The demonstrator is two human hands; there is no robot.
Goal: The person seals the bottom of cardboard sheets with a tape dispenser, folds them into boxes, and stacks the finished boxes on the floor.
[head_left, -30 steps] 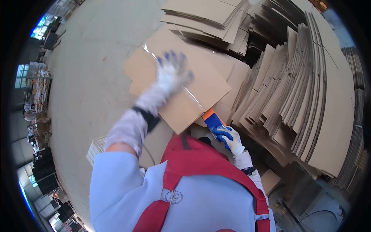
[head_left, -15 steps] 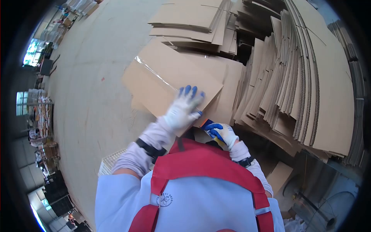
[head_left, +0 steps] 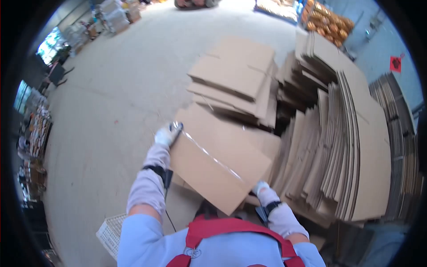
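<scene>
In front of me a brown cardboard box (head_left: pixel 218 155), with a shiny strip of clear tape running across its top face, lies tilted at an angle. My left hand (head_left: pixel 166 135), in a white glove with blue fingertips, grips the box's far left corner, fingers over the edge. At the near right corner is my right hand (head_left: pixel 261 188), also gloved; its fingers are blurred and partly hidden by the cardboard, so what they hold does not show. Beneath and behind the box, more flat cardboard (head_left: pixel 262 141) is visible.
Flat cardboard sheets (head_left: pixel 233 66) are stacked just beyond the box. Many folded cartons stand on edge in a row (head_left: pixel 329 142) at my right. A white plastic crate (head_left: pixel 111 233) is on the floor at lower left. Wrapped orange goods (head_left: pixel 331 22) stand far off.
My left hand has moved from the box's top to its far left corner and taken hold. The right hand's blue-and-orange tool is now out of sight. The view has tilted up.
</scene>
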